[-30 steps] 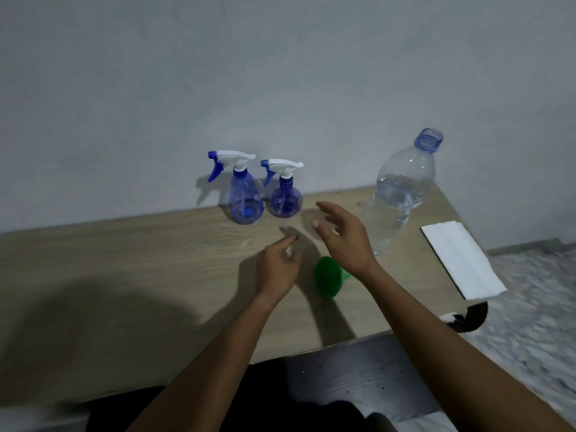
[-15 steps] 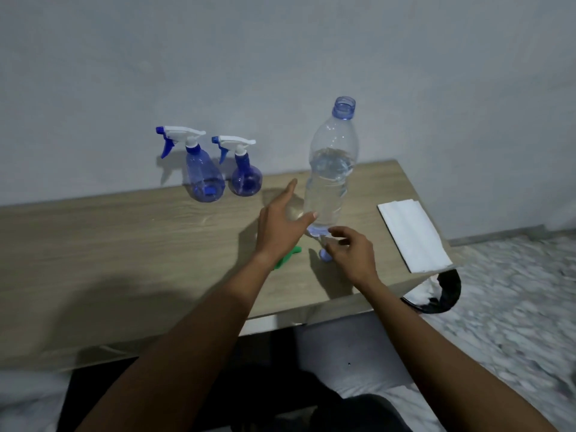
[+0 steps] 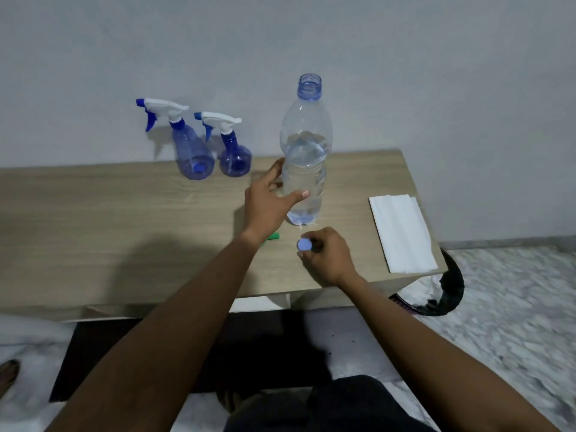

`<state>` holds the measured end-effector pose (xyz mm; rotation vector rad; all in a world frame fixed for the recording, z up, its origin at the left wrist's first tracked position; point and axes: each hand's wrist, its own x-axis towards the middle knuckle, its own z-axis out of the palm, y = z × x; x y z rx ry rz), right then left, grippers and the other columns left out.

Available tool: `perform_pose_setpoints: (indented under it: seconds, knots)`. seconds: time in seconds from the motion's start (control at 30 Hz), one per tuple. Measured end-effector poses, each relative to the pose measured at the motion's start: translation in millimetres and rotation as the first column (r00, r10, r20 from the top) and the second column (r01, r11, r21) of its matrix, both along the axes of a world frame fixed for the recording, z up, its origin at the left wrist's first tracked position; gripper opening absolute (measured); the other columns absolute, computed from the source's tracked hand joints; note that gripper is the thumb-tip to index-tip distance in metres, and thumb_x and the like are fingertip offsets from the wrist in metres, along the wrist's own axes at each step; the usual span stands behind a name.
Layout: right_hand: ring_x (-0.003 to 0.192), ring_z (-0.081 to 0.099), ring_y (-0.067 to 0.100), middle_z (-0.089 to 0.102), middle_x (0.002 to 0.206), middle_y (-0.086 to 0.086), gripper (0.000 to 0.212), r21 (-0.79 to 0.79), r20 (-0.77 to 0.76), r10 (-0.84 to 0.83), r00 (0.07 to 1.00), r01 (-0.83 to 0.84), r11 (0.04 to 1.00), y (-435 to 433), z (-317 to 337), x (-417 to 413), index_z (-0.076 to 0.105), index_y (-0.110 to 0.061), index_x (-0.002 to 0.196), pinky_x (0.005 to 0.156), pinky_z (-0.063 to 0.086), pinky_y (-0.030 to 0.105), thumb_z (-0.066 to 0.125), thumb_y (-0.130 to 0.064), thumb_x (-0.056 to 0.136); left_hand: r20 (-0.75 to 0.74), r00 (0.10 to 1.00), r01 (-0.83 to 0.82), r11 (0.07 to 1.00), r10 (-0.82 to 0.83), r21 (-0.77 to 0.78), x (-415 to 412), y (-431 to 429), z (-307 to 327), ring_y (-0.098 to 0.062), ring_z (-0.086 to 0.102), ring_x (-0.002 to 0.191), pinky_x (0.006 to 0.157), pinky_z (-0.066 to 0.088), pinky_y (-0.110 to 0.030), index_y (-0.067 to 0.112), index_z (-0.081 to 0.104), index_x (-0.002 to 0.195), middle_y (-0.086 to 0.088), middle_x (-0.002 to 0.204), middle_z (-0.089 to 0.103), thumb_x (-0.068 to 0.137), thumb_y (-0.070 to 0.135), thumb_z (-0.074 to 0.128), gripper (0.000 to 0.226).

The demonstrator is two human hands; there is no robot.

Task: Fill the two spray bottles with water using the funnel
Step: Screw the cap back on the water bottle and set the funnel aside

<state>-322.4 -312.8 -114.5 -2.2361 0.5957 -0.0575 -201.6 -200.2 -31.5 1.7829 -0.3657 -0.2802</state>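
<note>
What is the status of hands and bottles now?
Left hand holds clear plastic water bottle, uncapped. Right hand pinches small blue cap. Two blue spray bottles closed. Green funnel partly under left wrist.

This looks like a plain room in a home: a low wood-grain table (image 3: 109, 229) stands against a bare grey painted wall (image 3: 436, 73) on a marble-chip floor (image 3: 514, 307). A bin (image 3: 450, 291) lined with a black bag stands just beside the table, and two small household spray bottles (image 3: 193, 154) stand on it
</note>
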Motion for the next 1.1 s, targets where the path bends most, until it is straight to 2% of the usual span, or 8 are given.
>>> perform_pose_setpoints:
  seconds: [0.13,0.23,0.37,0.53,0.67,0.73,0.9,1.1]
  knots:
    - [0.093,0.066,0.019,0.067,0.106,0.003,0.028,0.022,0.003,0.031,1.000,-0.031,0.999,-6.1,-2.4,-1.1,0.077,-0.019,0.108,0.083,0.051,0.030,0.079,-0.028,0.081,0.007,1.000,0.000,1.000,0.000,0.013,-0.8,-0.2,0.6,-0.008,0.066,0.114,0.100,0.055,-0.039,0.030,0.054,0.141,0.015,0.130,0.067,0.062,0.036,0.091,0.087]
    - [0.081,0.069,0.013,0.073,0.091,-0.004,0.019,0.085,0.028,0.011,1.000,-0.014,0.996,-12.5,2.9,-3.2,0.076,-0.025,0.096,0.076,0.057,0.034,0.077,-0.034,0.079,0.042,0.999,0.008,0.999,-0.010,0.052,-2.5,1.2,7.1,-0.007,0.065,0.115,0.101,0.054,-0.037,0.032,0.056,0.138,0.015,0.128,0.067,0.060,0.042,0.090,0.086]
    - [0.088,0.067,0.010,0.074,0.107,-0.002,0.031,0.120,0.134,-0.007,0.991,-0.009,0.993,-30.7,29.9,-5.2,0.074,-0.016,0.116,0.086,0.058,0.035,0.079,-0.023,0.086,0.095,0.995,0.030,0.999,-0.033,0.023,-3.5,1.5,26.7,-0.013,0.060,0.122,0.102,0.051,-0.031,0.032,0.049,0.144,0.008,0.139,0.061,0.062,0.038,0.093,0.093]
    - [0.090,0.069,0.003,0.072,0.115,-0.006,0.033,0.173,0.344,-0.089,0.935,0.030,0.985,-58.3,100.2,7.8,0.072,-0.015,0.123,0.081,0.055,0.020,0.076,-0.020,0.090,0.173,0.982,0.071,0.997,-0.068,-0.009,5.9,-3.2,61.0,-0.013,0.056,0.127,0.096,0.048,-0.022,0.026,0.030,0.155,0.003,0.149,0.051,0.066,0.038,0.092,0.109]
    - [0.089,0.071,0.005,0.075,0.111,-0.010,0.027,0.178,0.518,-0.066,0.853,-0.032,0.983,-73.0,183.2,26.1,0.074,-0.017,0.119,0.078,0.054,0.016,0.075,-0.023,0.092,0.208,0.972,0.115,0.993,-0.108,-0.024,18.5,-11.6,85.6,-0.012,0.055,0.130,0.105,0.050,-0.032,0.028,0.038,0.152,0.004,0.150,0.051,0.060,0.053,0.090,0.109]
    - [0.090,0.071,0.002,0.075,0.111,-0.012,0.027,0.147,0.563,-0.015,0.826,-0.082,0.986,-75.9,217.3,35.1,0.074,-0.018,0.119,0.080,0.055,0.016,0.073,-0.027,0.094,0.211,0.968,0.142,0.989,-0.134,-0.026,22.0,-16.5,92.6,-0.012,0.056,0.129,0.105,0.051,-0.032,0.028,0.045,0.148,0.006,0.147,0.053,0.065,0.047,0.090,0.097]
    - [0.097,0.072,0.007,0.074,0.116,-0.008,0.029,0.031,0.509,0.145,0.849,-0.187,0.982,-79.5,252.9,61.3,0.072,-0.021,0.122,0.093,0.057,0.030,0.070,-0.030,0.095,0.153,0.979,0.148,0.986,-0.134,-0.083,22.6,-18.2,92.3,-0.007,0.058,0.125,0.106,0.050,-0.033,0.027,0.050,0.145,0.009,0.145,0.056,0.068,0.037,0.090,0.087]
    - [0.082,0.068,-0.003,0.074,0.115,-0.009,0.025,-0.097,0.371,0.358,0.857,-0.348,0.933,-74.8,273.2,75.9,0.073,-0.017,0.121,0.076,0.047,0.015,0.068,-0.024,0.097,0.129,0.978,0.176,0.980,-0.163,-0.095,24.6,-16.3,91.6,-0.008,0.055,0.128,0.109,0.047,-0.032,0.027,0.050,0.145,0.006,0.144,0.056,0.069,0.033,0.090,0.087]
